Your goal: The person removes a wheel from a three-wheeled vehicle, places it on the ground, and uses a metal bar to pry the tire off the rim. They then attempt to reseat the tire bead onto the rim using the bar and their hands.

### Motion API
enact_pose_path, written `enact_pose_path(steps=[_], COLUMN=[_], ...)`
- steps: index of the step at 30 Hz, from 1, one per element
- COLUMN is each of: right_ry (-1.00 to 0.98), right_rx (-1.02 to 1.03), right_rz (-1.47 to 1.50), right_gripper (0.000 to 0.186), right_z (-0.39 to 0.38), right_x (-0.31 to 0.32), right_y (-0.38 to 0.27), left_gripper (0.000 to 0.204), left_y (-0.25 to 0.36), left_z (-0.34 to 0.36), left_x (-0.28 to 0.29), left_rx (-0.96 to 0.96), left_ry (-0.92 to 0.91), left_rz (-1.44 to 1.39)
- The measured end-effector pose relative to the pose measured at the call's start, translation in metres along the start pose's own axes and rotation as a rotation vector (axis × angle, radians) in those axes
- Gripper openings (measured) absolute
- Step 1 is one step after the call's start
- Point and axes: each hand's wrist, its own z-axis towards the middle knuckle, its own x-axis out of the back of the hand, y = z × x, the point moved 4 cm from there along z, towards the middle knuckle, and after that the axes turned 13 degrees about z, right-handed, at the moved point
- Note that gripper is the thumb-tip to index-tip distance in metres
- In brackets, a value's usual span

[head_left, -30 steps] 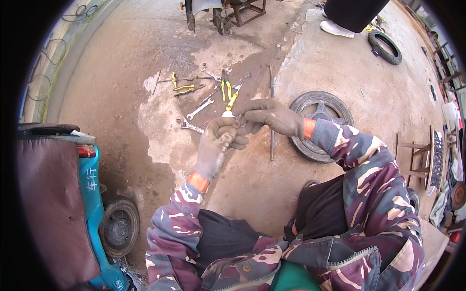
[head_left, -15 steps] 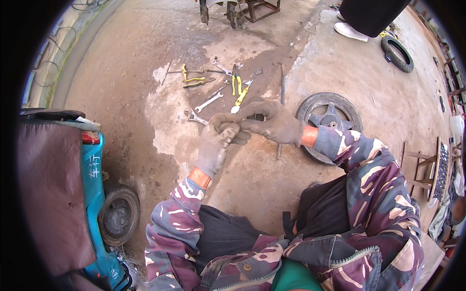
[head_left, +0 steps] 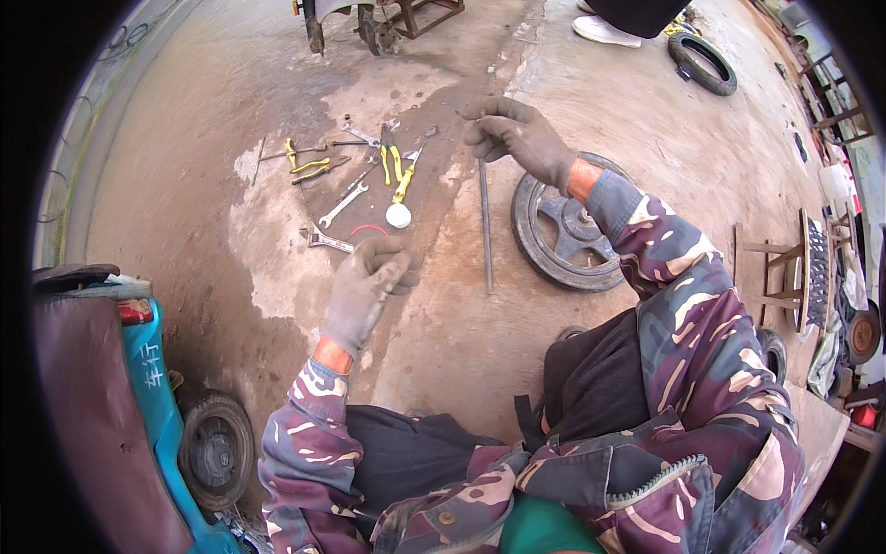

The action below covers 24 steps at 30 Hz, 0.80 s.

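Note:
My left hand (head_left: 371, 284), in a dirty grey work glove, is low over the floor with its fingers curled into a pinch. What it holds, if anything, I cannot make out. Higher up and to the right, my right hand (head_left: 521, 138), gloved the same way, has thumb and forefinger pressed together; a tiny dark bit seems to show at the tips. Just beyond my left hand are an adjustable wrench (head_left: 329, 242), a thin red curved strand (head_left: 369, 227) and a round white piece (head_left: 398, 216). Below my right hand a long metal bar (head_left: 486, 231) lies beside a spoked wheel (head_left: 568, 231).
Farther off lie yellow-handled pliers (head_left: 390, 155), a second pair (head_left: 314, 170), an open-end wrench (head_left: 343, 206) and a yellow-handled tool (head_left: 406, 183). A teal vehicle (head_left: 152, 369) stands at left. A loose tyre (head_left: 701, 65) and a person's white shoe (head_left: 606, 31) are upper right.
My hands, together before, are now apart: the right has risen, the left is lower. The view has shifted, and the white piece and red strand now show fully.

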Motion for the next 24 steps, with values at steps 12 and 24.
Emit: enact_pose_path(steps=[12, 24], right_ry=[0.384, 0.226], right_rx=[-0.489, -0.548], right_rz=[-0.467, -0.44], right_gripper=[0.027, 0.033], right_z=[-0.109, -0.212], right_x=[0.234, 0.194], right_y=[0.089, 0.168], left_gripper=[0.044, 0.041], left_y=[-0.031, -0.047], left_z=[0.014, 0.03], left_x=[-0.007, -0.025], left_rx=[0.101, 0.147], left_ry=[-0.177, -0.294], left_rz=[0.187, 0.258])
